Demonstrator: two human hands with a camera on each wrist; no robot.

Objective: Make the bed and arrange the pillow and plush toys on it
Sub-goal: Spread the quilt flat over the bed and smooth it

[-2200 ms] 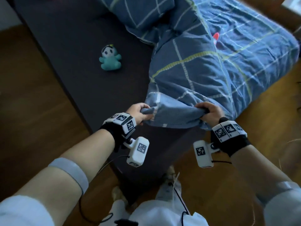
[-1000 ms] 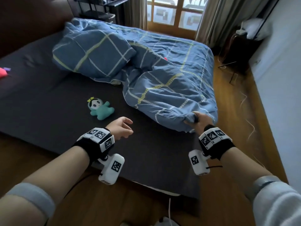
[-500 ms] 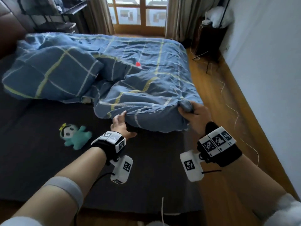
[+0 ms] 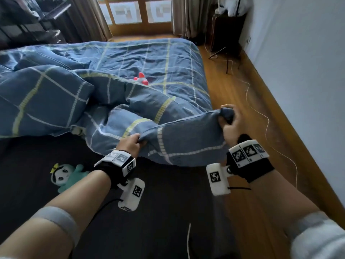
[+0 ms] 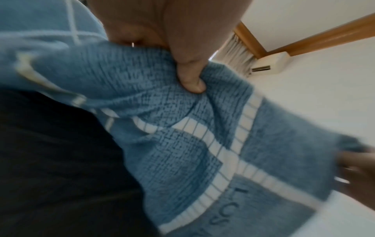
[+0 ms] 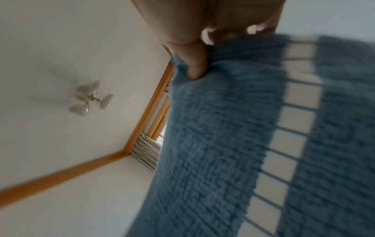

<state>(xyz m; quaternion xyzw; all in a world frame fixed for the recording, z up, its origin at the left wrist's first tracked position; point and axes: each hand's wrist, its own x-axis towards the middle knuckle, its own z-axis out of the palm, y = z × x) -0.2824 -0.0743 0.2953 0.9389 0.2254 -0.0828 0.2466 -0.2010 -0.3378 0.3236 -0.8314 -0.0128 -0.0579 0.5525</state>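
A blue checked duvet lies rumpled over the far half of the bed, whose dark sheet is bare in front. My left hand grips the duvet's near edge, thumb pressed into the cloth. My right hand grips the duvet's corner and holds it lifted above the bed's right side. A teal plush doll lies on the sheet beside my left forearm. A red and white plush toy peeks out of a duvet fold. A blue checked pillow lies at the left.
Wooden floor runs along the bed's right side, with thin cables trailing on it. A white wall is close at the right. A window and curtains stand beyond the bed's foot, dark shelving at the far left.
My left hand let go of the duvet, hung open, then reached back and took hold of its near edge. My right hand kept the corner and raised it. The view swung towards the window.
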